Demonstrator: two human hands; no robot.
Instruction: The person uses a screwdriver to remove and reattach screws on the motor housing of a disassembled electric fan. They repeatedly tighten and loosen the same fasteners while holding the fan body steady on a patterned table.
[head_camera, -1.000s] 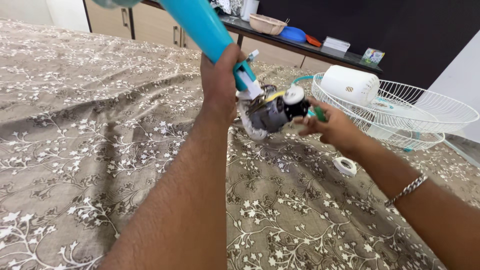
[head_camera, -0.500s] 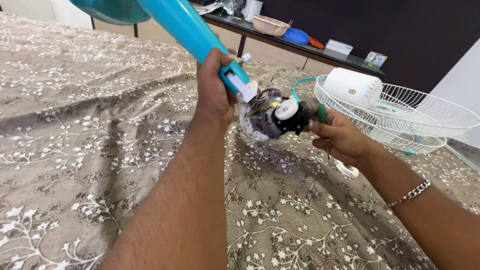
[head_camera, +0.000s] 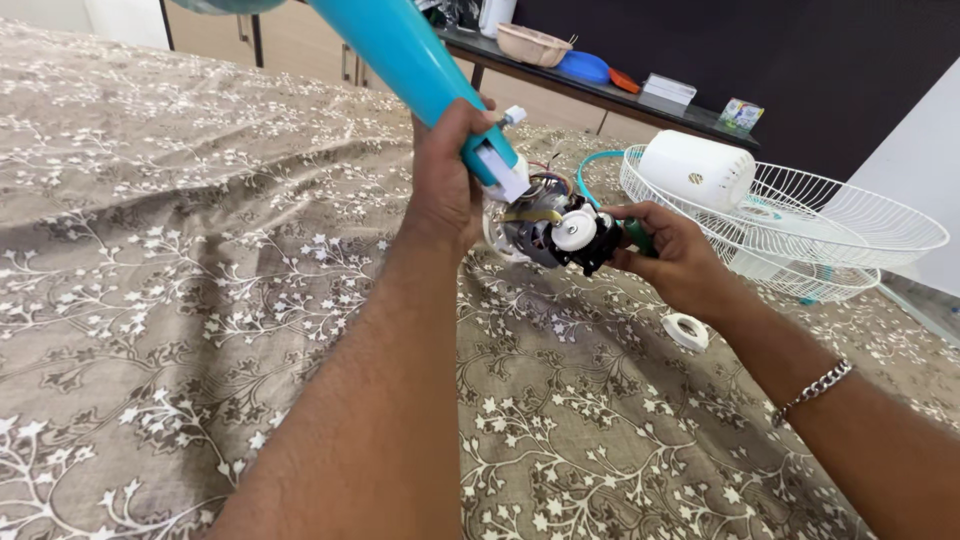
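While both hands grip:
Left hand (head_camera: 445, 185): clenched around turquoise fan pole (head_camera: 405, 50).
Right hand (head_camera: 675, 255): grasping fan motor (head_camera: 550, 230), at its 9 o'clock.

We are in a home, most likely a bedroom: a bedspread (head_camera: 200, 250) with a brown floral pattern covers the whole wide surface. Behind it we see wooden cabinets (head_camera: 300, 45) and a dark shelf (head_camera: 600, 95) with a bowl (head_camera: 533, 44) and small household things.
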